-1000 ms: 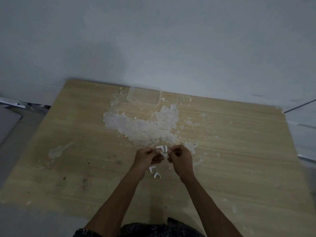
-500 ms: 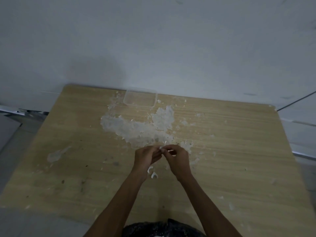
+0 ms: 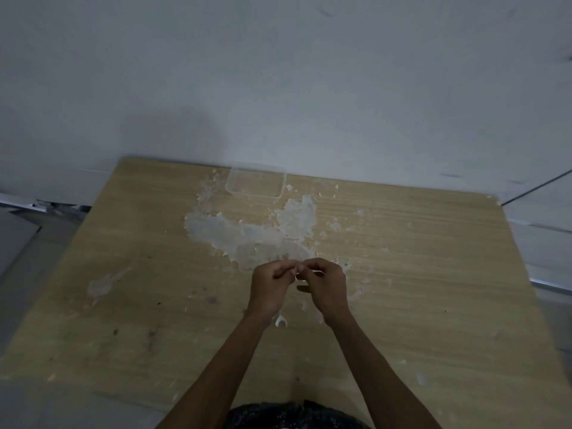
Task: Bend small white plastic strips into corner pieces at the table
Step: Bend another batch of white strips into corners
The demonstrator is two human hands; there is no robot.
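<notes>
My left hand (image 3: 272,286) and my right hand (image 3: 325,284) meet fingertip to fingertip above the middle of the wooden table (image 3: 433,289). Between them they pinch a small white plastic strip (image 3: 297,275), almost wholly hidden by the fingers; only a sliver shows. A bent white piece (image 3: 281,321) lies on the table just below my left wrist. A heap of white strips (image 3: 247,233) spreads across the table beyond my hands.
A clear plastic container (image 3: 256,182) stands at the table's far edge against the grey wall. White scraps are scattered right of the heap, and a pale smear (image 3: 103,283) marks the left side. The floor shows past the table's left edge.
The strip, seen plainly between my fingers one second ago, is now nearly covered as my fingertips have closed together. The view has tilted up a little.
</notes>
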